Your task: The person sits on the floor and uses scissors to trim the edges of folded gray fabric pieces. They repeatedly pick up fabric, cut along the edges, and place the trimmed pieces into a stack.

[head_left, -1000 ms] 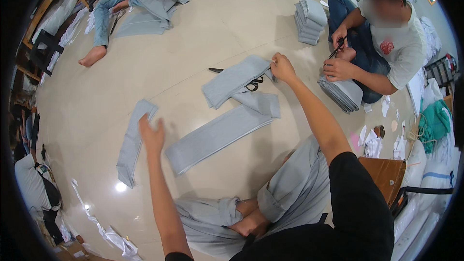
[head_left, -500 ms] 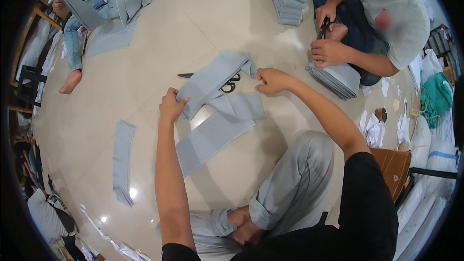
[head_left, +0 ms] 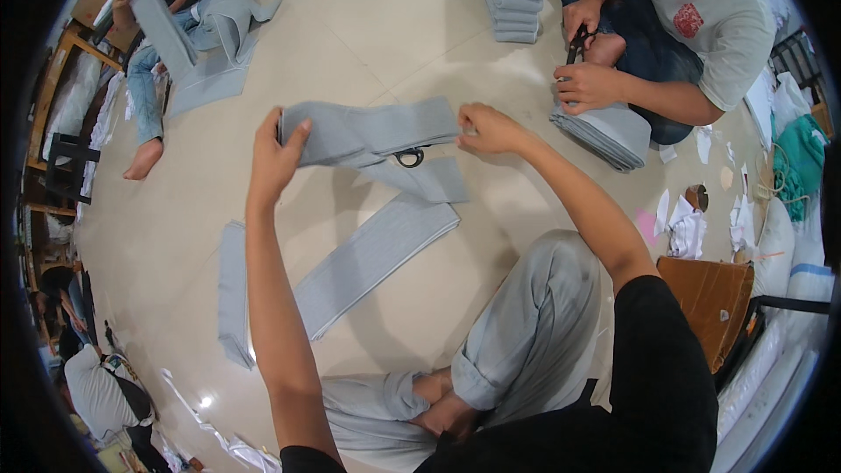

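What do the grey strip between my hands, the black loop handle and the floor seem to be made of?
Grey strip: probably matte cloth; it folds softly, without shine. Loop handle: dark, perhaps plastic or painted metal; too small to tell. Floor: likely glossy tile; thin joints and light reflections show.

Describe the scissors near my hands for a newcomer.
On the floor, find the folded grey cloth strip in the left hand. At its near edge shows one loop of the black scissors; unlike the co-worker's pair, they are mostly hidden.

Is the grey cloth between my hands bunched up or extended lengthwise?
Extended lengthwise: the grey cloth runs from your left hand across to beside your right hand.
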The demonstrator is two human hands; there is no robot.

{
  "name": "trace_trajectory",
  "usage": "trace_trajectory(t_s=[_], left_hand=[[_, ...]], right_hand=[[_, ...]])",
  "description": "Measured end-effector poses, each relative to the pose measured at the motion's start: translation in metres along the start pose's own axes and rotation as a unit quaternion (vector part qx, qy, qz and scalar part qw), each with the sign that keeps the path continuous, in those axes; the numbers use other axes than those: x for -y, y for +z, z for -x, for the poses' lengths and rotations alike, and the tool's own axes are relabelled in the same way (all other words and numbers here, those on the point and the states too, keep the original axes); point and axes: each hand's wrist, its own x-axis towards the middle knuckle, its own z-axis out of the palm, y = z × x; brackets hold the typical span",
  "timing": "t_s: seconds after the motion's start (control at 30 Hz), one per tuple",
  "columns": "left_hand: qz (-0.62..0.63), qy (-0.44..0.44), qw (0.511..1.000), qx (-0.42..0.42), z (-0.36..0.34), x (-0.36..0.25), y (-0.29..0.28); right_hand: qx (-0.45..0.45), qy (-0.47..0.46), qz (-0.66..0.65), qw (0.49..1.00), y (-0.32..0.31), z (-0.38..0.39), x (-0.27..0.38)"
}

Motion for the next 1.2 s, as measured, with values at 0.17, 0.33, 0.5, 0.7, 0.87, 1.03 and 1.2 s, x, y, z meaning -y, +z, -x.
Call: trace_trajectory(t_s=[0.17, 0.33, 0.5, 0.7, 0.87, 1.03, 1.2], left_hand=[[-0.105, 0.108, 0.987, 0.054, 0.002, -0.116, -0.056], [-0.144, 0.231, 0.962, 0.032, -0.006, -0.160, -0.090], [-0.195, 0.170, 0.965, 0.047, 0.028, -0.230, -0.148], [-0.341, 0.184, 0.915, 0.109, 0.063, -0.299, -0.220], [-0.380, 0.147, 0.911, 0.064, 0.108, -0.340, -0.250], [-0.383, 0.053, 0.920, 0.057, 0.144, -0.369, -0.282], [-0.358, 0.072, 0.930, 0.042, 0.186, -0.394, -0.290]], right_hand=[[-0.061, -0.113, -0.104, 0.986, -0.052, -0.045, 0.097], [-0.048, -0.135, -0.143, 0.979, -0.064, -0.047, 0.143], [-0.043, -0.138, -0.251, 0.957, -0.070, -0.033, 0.183], [-0.012, -0.252, -0.317, 0.914, -0.050, -0.008, 0.275], [-0.038, -0.214, -0.414, 0.884, -0.034, 0.026, 0.327], [0.017, -0.190, -0.443, 0.876, -0.023, 0.076, 0.343], [0.011, -0.212, -0.449, 0.868, -0.022, 0.120, 0.360]])
